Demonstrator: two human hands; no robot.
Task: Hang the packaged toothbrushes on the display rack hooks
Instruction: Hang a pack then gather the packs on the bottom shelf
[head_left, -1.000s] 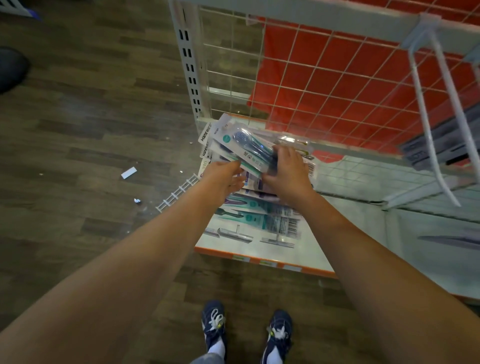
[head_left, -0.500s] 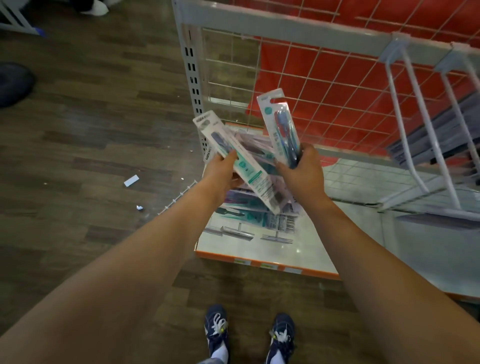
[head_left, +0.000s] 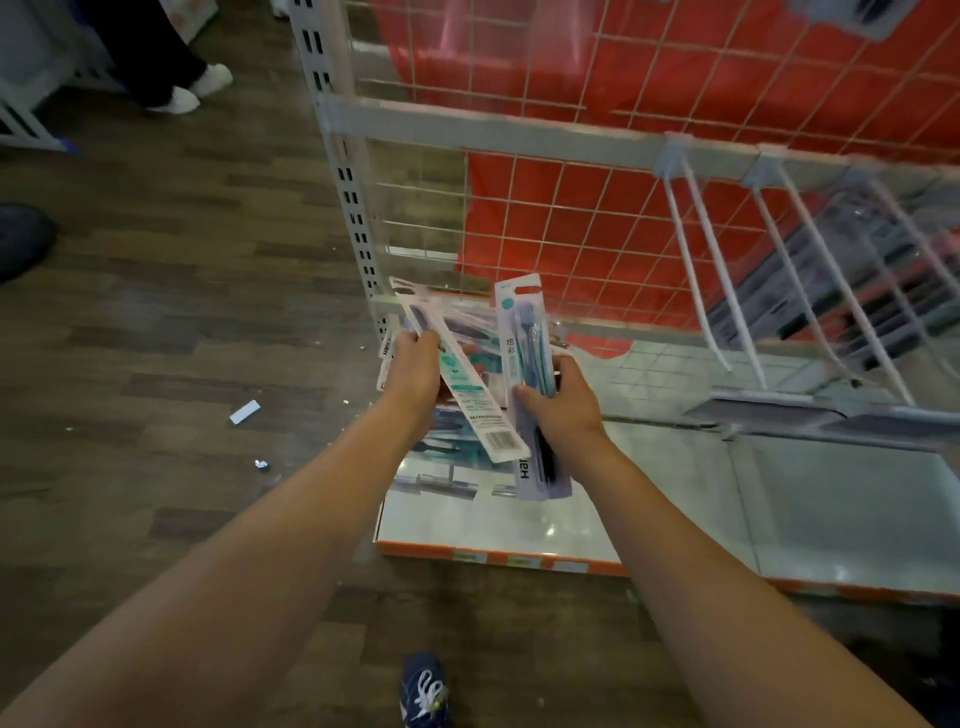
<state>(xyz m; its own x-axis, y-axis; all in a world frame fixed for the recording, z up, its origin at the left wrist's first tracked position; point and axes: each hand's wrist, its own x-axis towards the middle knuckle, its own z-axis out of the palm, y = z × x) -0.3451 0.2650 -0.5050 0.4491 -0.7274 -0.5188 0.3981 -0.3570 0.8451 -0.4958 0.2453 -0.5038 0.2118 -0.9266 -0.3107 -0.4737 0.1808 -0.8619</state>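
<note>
Left hand (head_left: 415, 371) gripped a fanned bundle of toothbrush packs (head_left: 467, 395); right hand (head_left: 558, 402) clamped two packs (head_left: 524, 353) upright, above the base shelf's (head_left: 675, 519) front-left corner. Head view only. Risk: the loose fan could slip while threading a hook (head_left: 719, 280). Bundle count indeterminable; at least four hook prongs visible.

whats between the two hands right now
In the head view, a fan of toothbrush packs gripped by the left hand fills the gap to the right hand, which grips its own pack.
</note>
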